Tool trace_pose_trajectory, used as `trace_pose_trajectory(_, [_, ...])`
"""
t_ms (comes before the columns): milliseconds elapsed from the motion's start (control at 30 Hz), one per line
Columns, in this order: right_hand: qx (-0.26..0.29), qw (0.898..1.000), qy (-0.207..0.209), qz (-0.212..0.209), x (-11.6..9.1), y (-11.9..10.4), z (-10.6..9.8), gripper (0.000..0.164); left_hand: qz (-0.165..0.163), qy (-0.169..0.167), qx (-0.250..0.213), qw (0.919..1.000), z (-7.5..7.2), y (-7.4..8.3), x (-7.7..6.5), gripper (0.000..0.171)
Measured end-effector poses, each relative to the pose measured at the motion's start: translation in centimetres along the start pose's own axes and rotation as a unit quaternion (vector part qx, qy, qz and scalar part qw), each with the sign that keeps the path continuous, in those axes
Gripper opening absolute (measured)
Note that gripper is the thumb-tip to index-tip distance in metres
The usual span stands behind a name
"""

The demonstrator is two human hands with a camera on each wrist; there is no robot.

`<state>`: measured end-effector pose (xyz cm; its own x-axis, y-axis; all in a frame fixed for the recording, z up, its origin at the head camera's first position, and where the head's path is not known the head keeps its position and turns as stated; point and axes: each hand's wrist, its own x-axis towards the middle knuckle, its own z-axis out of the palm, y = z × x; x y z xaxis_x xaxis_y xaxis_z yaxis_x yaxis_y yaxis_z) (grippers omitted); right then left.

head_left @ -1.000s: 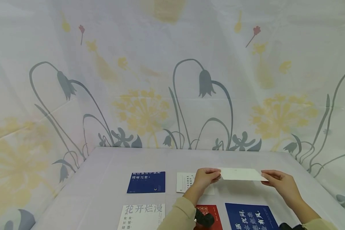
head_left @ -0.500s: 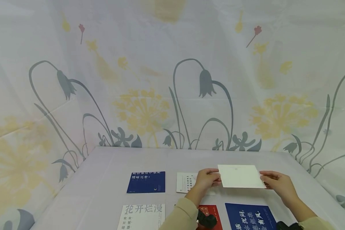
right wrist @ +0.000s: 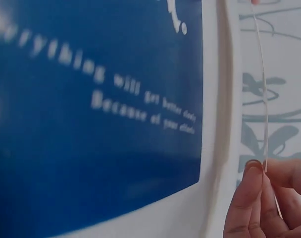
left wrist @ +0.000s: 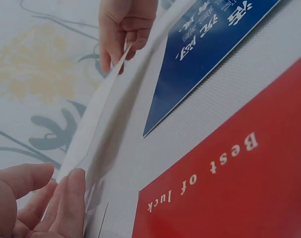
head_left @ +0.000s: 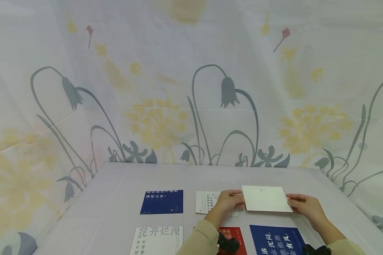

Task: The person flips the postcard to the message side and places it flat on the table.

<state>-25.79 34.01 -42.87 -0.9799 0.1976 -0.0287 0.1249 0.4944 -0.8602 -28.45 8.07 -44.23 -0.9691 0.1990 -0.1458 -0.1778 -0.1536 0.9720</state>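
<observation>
White rectangular card in midair
</observation>
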Motion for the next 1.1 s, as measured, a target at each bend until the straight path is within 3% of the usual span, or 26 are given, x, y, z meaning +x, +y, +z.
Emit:
trace_pose_trajectory(233, [-0.016, 1.0, -0.024, 0.001, 0.37, 0.69, -0.07, 0.044, -0.021, 0.0, 0.002, 0.9998, 0.07, -0.06, -0.2, 0.032])
trace_pose_trajectory(733, [0.016, 0.998, -0.046, 0.027, 0.49, 0.63, 0.09, 0.046, -0.042, 0.011, 0.001, 0.9991, -0.17, -0.02, -0.2, 0.032])
trace_pose_trajectory(1100, [0.008, 0.999, -0.049, 0.003, 0.19, 0.5, -0.18, 0.047, -0.035, 0.007, 0.004, 0.9993, -0.37, 0.15, -0.42, 0.032])
